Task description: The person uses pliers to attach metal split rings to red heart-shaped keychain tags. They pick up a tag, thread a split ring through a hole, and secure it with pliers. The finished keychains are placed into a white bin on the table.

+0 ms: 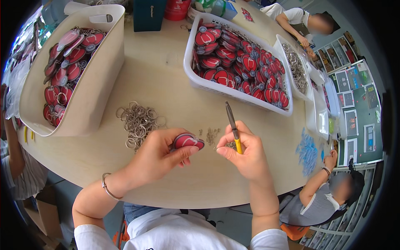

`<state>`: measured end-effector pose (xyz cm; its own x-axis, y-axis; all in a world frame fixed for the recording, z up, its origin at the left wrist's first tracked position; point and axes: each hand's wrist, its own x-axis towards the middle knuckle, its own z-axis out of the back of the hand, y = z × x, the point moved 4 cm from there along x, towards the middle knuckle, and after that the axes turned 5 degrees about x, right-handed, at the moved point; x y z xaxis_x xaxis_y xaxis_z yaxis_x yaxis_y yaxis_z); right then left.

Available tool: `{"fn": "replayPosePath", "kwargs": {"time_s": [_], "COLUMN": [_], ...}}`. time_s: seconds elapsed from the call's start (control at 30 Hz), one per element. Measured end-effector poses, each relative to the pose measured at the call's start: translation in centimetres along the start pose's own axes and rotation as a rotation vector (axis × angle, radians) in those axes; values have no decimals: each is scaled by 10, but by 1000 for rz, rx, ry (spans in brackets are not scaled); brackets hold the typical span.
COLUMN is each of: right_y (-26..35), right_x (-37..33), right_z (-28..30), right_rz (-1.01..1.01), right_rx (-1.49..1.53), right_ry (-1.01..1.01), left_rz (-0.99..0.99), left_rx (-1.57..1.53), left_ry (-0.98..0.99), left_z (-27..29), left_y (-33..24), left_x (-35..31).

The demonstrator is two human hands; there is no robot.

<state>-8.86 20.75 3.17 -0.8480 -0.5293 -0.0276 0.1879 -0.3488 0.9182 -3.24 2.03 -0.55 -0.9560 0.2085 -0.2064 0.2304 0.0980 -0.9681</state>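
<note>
Left grip (160, 156): we pinch a red charm (181, 142)
Right grip (250, 156): closed round yellow-handled tool (238, 146)
Pale counter (162, 66): rings (139, 125), nine o'clock
Green board (360, 99): three o'clock

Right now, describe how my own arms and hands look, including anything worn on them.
Your left hand and right hand are ungloved. A slim, rounded metallic bangle is worn on the left side only. The visible sleeves are white and short, leaving the forearms uncovered.
</note>
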Motion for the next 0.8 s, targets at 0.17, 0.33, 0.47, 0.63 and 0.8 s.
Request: {"fn": "replayPosePath", "kwargs": {"time_s": [0.17,0.33,0.47,0.63,0.8], "right_y": [29,30,29,22,27], "right_x": [12,20,23,23,7], "right_z": [-14,-18,-15,-17,-30], "right_rz": [21,-4,-92,-88,68], "right_rx": [25,2,39,69,-38], "right_ry": [92,167,258,261,-15], "left_rz": [1,-128,-335,-547,-857], "left_rx": [115,241,386,562,921], "left_ry": [-2,-38,-78,-166,-415], "left_z": [-3,1,1,-1,-6], "left_y": [-13,-16,-23,-21,-24], "left_x": [-6,-8,-7,-10,-18]}}
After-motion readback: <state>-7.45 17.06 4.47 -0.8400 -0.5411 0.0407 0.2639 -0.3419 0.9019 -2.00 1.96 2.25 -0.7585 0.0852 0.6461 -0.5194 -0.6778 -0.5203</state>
